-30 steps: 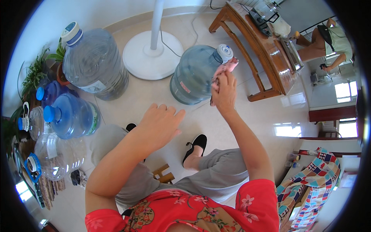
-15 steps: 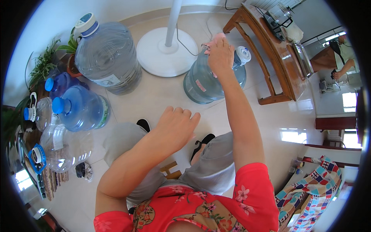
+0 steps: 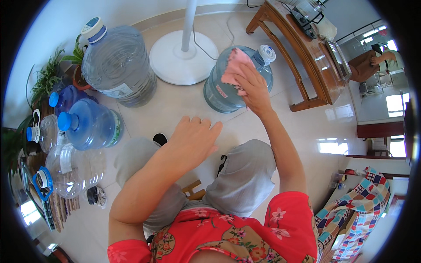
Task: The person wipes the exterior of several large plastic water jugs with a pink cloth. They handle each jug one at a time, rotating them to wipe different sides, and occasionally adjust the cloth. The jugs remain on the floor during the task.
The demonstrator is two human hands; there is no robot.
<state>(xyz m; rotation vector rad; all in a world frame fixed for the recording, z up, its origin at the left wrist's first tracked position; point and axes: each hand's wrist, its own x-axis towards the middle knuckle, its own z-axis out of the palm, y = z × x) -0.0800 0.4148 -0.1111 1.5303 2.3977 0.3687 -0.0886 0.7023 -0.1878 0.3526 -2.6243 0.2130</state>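
Note:
In my right hand [image 3: 254, 90] is a pink cloth [image 3: 237, 65], which I press against the side of a large blue-tinted water jug [image 3: 219, 98]. The jug stands on the floor ahead of me, its white cap [image 3: 266, 53] pointing to the right and toward me. My left hand [image 3: 193, 142] hangs above my knees, back upward, the fingers loosely curled under and touching nothing. No object shows in it, though its fingertips are hidden. A second large clear water jug [image 3: 116, 61] with a white cap stands at the far left.
A white round stand base [image 3: 171, 72] with a pole is between the two big jugs. At left are smaller blue bottles [image 3: 90, 125], a clear bottle [image 3: 72, 171] and potted plants [image 3: 46, 79]. A wooden table [image 3: 302, 52] stands at right. Another person [image 3: 379, 63] is at the far right.
My right hand has drawn the cloth back toward me, from the jug's far top edge down onto its near side. The left hand has barely moved. The view has shifted slightly.

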